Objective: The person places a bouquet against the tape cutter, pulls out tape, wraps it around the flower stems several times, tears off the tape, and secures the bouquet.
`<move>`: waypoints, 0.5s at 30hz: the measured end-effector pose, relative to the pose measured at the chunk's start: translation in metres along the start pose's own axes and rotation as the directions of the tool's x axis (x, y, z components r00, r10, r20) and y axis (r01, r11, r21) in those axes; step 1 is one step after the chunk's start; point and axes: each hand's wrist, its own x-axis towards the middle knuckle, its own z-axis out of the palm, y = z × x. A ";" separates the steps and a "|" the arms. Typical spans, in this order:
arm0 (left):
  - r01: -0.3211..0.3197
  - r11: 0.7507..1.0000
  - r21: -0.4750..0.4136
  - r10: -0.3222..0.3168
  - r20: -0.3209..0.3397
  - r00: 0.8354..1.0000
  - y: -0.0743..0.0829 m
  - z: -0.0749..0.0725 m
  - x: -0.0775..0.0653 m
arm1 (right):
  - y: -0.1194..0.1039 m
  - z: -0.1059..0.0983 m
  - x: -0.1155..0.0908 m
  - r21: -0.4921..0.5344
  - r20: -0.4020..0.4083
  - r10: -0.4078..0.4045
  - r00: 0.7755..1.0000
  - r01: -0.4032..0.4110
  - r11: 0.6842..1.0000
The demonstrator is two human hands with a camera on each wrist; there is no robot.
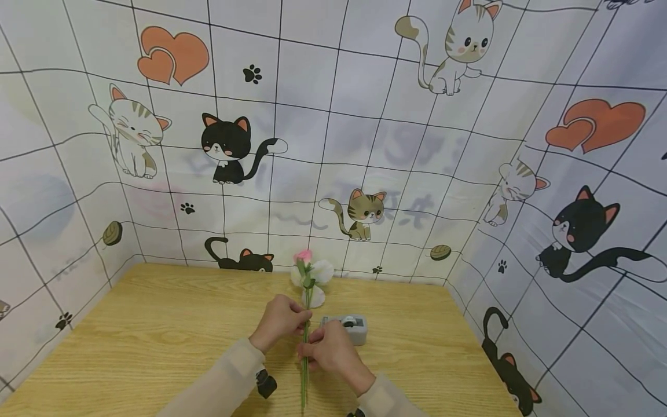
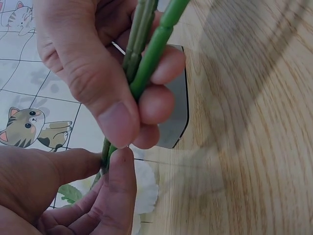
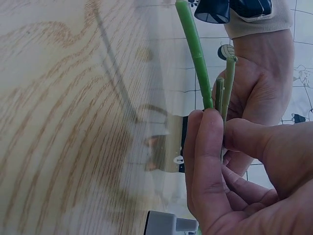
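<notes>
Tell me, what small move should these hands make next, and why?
Probably the right hand should let go and reach for the tape dispenser: the left hand also pinches the stems, and the tape dispenser stands near the right hand.

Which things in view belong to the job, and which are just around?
Job:
- green stems, held by left hand and right hand
- pink flower, white petals
- tape dispenser, probably; not held

Just around:
- wood-grain table
- cat-print backdrop

Wood-grained tabletop, white gridded backdrop on three sides, printed cartoon cats, orange hearts, black paw prints
</notes>
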 end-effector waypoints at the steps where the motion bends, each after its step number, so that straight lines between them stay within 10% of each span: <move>1: 0.000 1.000 0.003 0.000 -0.001 1.000 0.000 0.000 0.000 | 0.000 0.000 0.000 -0.002 0.000 -0.005 1.000 0.005 1.000; 15: 0.019 1.000 0.001 -0.019 -0.007 1.000 -0.001 0.003 0.002 | 0.006 -0.009 -0.003 0.150 0.085 0.005 0.996 -0.018 0.988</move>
